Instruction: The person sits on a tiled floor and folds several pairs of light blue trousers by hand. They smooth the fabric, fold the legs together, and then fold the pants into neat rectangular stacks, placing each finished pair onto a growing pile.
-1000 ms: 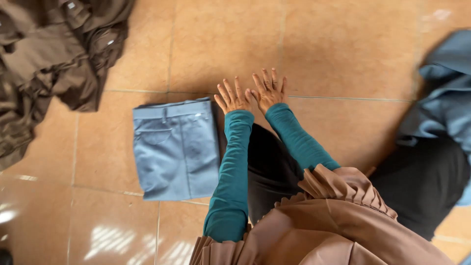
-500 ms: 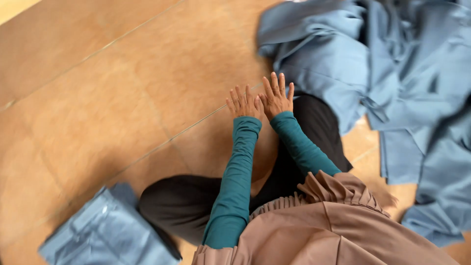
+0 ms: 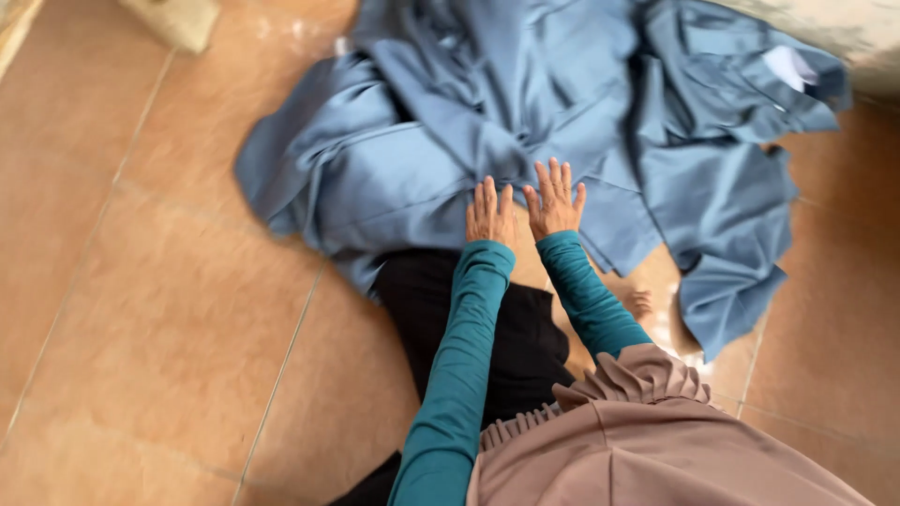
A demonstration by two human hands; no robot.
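Both hands, left hand (image 3: 490,214) and right hand (image 3: 555,199), reach flat with fingers spread (nothing pinched) onto the heaped blue garments (image 3: 525,122) filling the frame's upper middle.

Head camera, close, looking steeply down over floor (image 3: 169,309).
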